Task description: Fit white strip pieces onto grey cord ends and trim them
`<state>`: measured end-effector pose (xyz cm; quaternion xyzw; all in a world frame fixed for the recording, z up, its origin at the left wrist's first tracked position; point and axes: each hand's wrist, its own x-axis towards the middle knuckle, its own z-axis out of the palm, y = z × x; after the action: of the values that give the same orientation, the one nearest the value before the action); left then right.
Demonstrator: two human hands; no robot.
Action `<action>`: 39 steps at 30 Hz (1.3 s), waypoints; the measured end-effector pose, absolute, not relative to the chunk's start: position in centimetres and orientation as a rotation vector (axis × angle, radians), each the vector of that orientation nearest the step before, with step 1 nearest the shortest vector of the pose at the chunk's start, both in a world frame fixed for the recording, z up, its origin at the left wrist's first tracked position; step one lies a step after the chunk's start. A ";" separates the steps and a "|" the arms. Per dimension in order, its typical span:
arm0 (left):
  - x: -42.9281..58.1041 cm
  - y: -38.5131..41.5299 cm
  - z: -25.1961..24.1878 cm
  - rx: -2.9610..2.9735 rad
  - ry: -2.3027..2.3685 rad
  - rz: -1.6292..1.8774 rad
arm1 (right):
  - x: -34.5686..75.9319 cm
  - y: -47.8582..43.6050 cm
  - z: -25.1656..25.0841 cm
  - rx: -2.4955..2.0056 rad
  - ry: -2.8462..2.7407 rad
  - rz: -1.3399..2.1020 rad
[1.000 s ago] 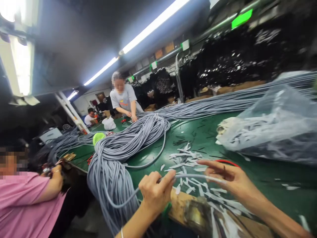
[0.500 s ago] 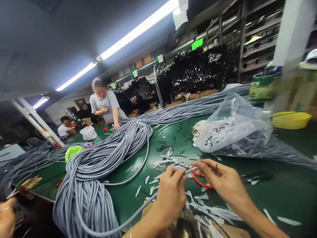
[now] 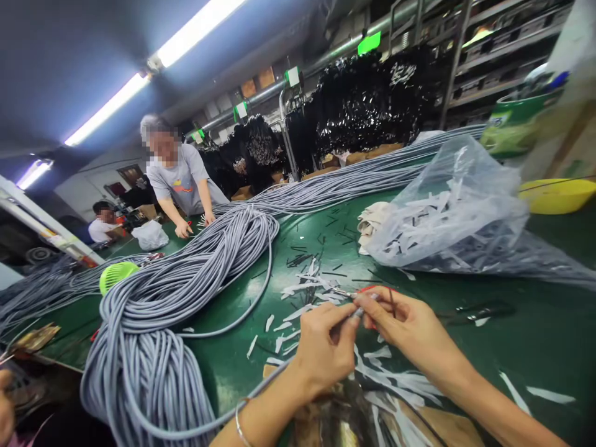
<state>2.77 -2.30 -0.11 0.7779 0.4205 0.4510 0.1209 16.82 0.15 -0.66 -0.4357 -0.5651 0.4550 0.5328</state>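
My left hand [image 3: 326, 341] is closed round a grey cable [image 3: 265, 386] close to its end, with thumb and forefinger pinching it. The same cable runs back under my wrist to a large looped bundle of grey cable [image 3: 195, 292] on the left. My right hand [image 3: 410, 316] pinches the cable's tip between thumb and fingers, just beside my left fingertips. A thin dark strip also shows at my right fingers. Red-handled scissors [image 3: 372, 289] lie on the table behind my right hand, partly hidden by it.
White scraps [image 3: 302, 285] and dark bits litter the green table [image 3: 242, 357]. A clear bag of scraps [image 3: 447, 230] stands at the right, near a yellow bowl [image 3: 554, 196] and a dark tool [image 3: 484, 310]. Across the table, a co-worker [image 3: 181, 180] leans over cables. Another person's hand shows at the left edge.
My hands have drawn closer together, and my right fingers now cover the cable tip. The co-worker opposite has lowered one hand from the chest to the table. The view has shifted slightly.
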 end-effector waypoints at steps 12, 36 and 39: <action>2.6 -2.4 0.4 1.866 1.379 1.342 | 16.8 -0.7 -0.4 -1.002 -1.722 0.291; 2.3 -1.7 0.3 1.789 1.522 1.454 | 17.0 -0.8 -1.5 -1.035 -1.780 -0.282; 2.4 -2.0 0.4 1.857 1.497 1.476 | 17.1 -1.0 -1.3 -1.003 -1.778 -0.260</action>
<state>2.37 -1.98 0.39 0.6526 0.5261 0.5189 0.1675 17.13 -0.99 -1.35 -0.4174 -0.7401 -0.1085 0.5160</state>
